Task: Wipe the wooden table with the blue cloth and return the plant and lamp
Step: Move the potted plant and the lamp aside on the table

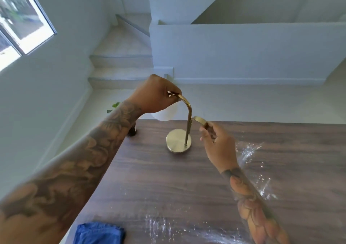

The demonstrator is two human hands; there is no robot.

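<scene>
The brass lamp (pixel 187 123) stands on its round base near the far edge of the wooden table (pixel 187 183). The left hand (pixel 155 93) grips the top of its curved neck, fingers curled round it. The right hand (pixel 217 144) pinches a short brass side arm. A folded blue cloth (pixel 99 233) lies at the near edge. Green plant leaves (pixel 114 106) show beyond the left forearm.
</scene>
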